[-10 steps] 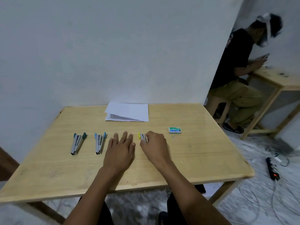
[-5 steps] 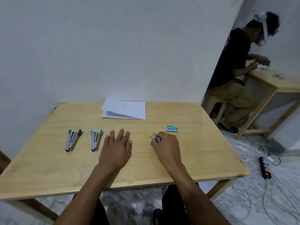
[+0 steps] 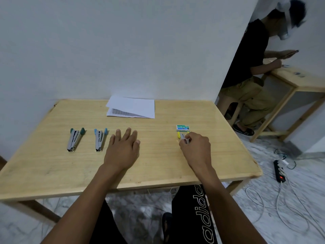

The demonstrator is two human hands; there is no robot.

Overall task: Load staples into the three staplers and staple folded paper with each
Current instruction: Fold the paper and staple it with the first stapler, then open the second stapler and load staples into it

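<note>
Three small staplers lie on the wooden table. The green-tipped stapler is at the left and the blue-tipped stapler sits beside it. My left hand rests flat on the table just right of the blue one, fingers spread. My right hand pinches the yellow-tipped stapler, which sits on the table right below the green staple box. A stack of white paper lies at the table's far edge.
A white wall stands behind the table. At the right, another person sits at a second wooden table. A black power strip and loose white cables lie on the marble floor by the table's right corner.
My right hand has slid the yellow-tipped stapler to the right across the table, up to the staple box. My left hand has stayed flat in place.
</note>
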